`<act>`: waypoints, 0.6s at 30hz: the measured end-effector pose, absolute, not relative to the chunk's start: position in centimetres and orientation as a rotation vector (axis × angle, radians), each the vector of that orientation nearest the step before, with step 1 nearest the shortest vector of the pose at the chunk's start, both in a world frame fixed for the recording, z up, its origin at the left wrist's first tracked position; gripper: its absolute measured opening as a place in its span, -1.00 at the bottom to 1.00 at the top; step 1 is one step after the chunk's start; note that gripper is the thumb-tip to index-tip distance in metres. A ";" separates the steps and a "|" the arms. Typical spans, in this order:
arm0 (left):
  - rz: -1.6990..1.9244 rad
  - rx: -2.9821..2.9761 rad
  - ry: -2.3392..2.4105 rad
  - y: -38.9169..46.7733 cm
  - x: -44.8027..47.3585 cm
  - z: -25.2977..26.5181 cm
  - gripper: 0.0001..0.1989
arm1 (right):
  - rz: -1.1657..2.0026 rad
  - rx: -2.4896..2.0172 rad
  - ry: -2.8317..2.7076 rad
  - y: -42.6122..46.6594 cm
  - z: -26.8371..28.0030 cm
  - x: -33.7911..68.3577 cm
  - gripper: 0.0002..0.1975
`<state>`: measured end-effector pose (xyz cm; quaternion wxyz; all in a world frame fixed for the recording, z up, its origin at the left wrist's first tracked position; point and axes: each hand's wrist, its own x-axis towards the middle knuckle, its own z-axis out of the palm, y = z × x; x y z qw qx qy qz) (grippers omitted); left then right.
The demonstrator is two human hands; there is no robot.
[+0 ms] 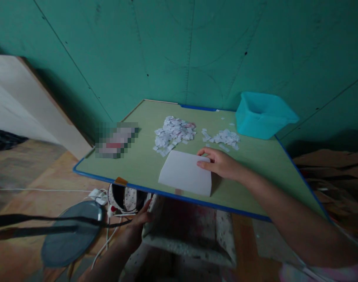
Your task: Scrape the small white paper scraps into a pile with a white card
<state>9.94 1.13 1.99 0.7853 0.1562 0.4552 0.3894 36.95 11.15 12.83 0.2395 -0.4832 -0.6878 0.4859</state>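
Observation:
My right hand (217, 162) pinches the right edge of a white sheet of paper (184, 172), thumb on top. The sheet bows up a little over the front of the green table (131, 156). Behind it lie a large pile of small torn paper pieces (174, 133) and, to its right, a smaller pile of paper scraps (224, 138). Below the table's front edge, my left hand (139, 225) grips the left rim of a stained, speckled box (190, 248). The box's dark inside faces up, and the tabletop hides its far part.
A turquoise plastic bin (262, 117) stands at the table's back right corner. A blurred-out flat item (117, 143) lies at the left. On the floor are a round grey stool (73, 235), white cables and a power strip (98, 196). A green wall rises behind.

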 end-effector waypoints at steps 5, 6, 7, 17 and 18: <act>0.803 0.309 0.979 0.8 9.5 3.3 -0.38 | 1.338 -1.303 -1.878 11.0 12.9 36.8 -0.78; 0.792 0.303 0.991 0.7 9.2 3.4 -0.34 | 1.340 -1.299 -1.883 10.9 12.9 36.8 -0.78; 0.782 0.296 1.013 0.5 8.9 3.5 -0.30 | 1.341 -1.296 -1.887 10.9 12.9 36.8 -0.78; 0.785 0.227 0.991 -0.9 8.5 5.5 -0.33 | 1.348 -1.300 -1.934 10.6 13.0 36.6 -0.77; 0.783 0.231 0.986 -0.8 8.6 5.6 -0.34 | 1.347 -1.301 -1.943 10.5 13.1 36.6 -0.77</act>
